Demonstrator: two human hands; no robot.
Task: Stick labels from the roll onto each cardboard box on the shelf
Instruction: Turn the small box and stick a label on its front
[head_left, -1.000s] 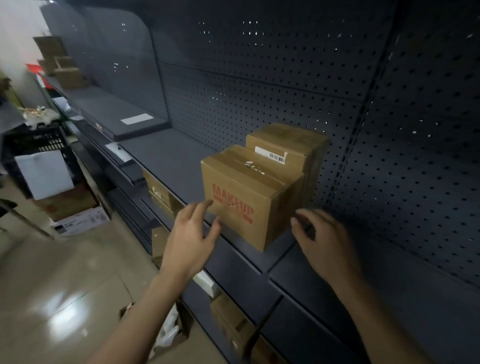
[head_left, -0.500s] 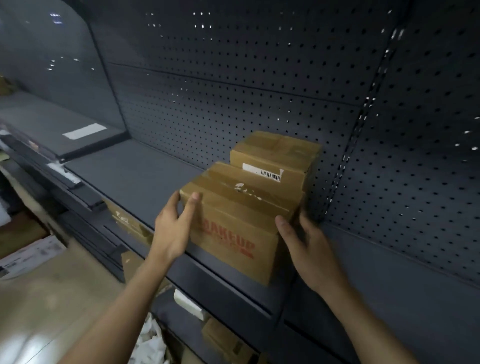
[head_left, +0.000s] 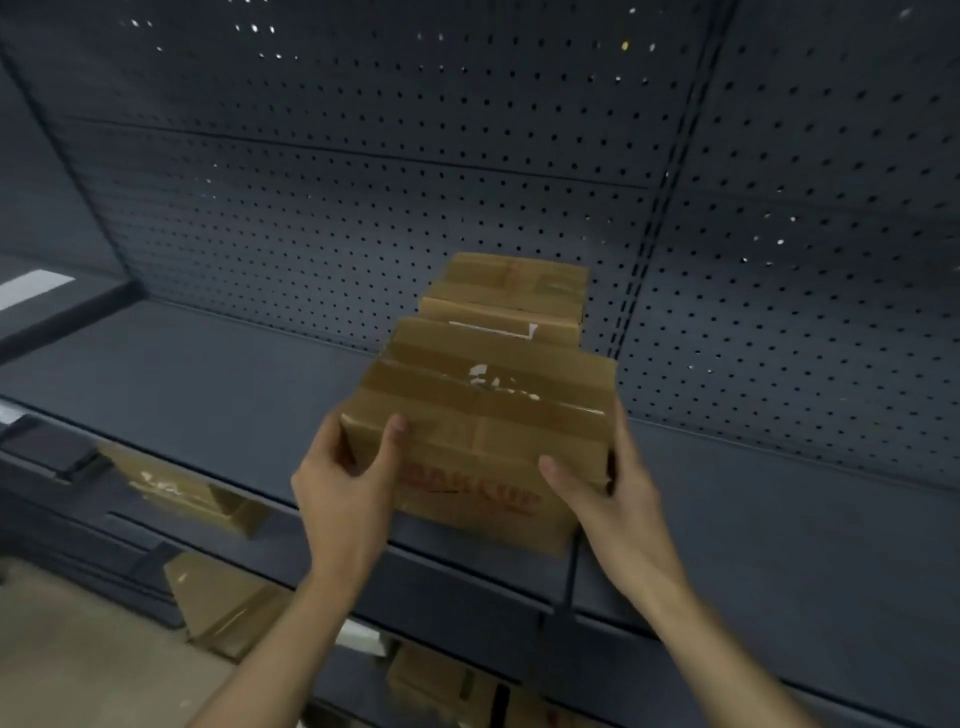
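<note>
A brown cardboard box (head_left: 483, 415) with red "MAKEUP" lettering on its front sits at the front edge of a dark grey shelf (head_left: 208, 384). My left hand (head_left: 348, 488) grips its left front corner, thumb on the front face. My right hand (head_left: 608, 499) clasps its right front corner. Behind it stands a second cardboard box (head_left: 514, 291) with a white barcode label (head_left: 493, 328) on its near side. No label roll is in view.
A perforated dark back panel (head_left: 415, 182) rises behind the boxes. Lower shelves hold more cardboard boxes (head_left: 187, 493), (head_left: 223, 608), (head_left: 436, 680). A white sheet (head_left: 31, 288) lies on the far-left shelf. Beige floor shows at bottom left.
Both hands went from hovering open near the front box to gripping its two front corners. The view swung right and closer to the shelf.
</note>
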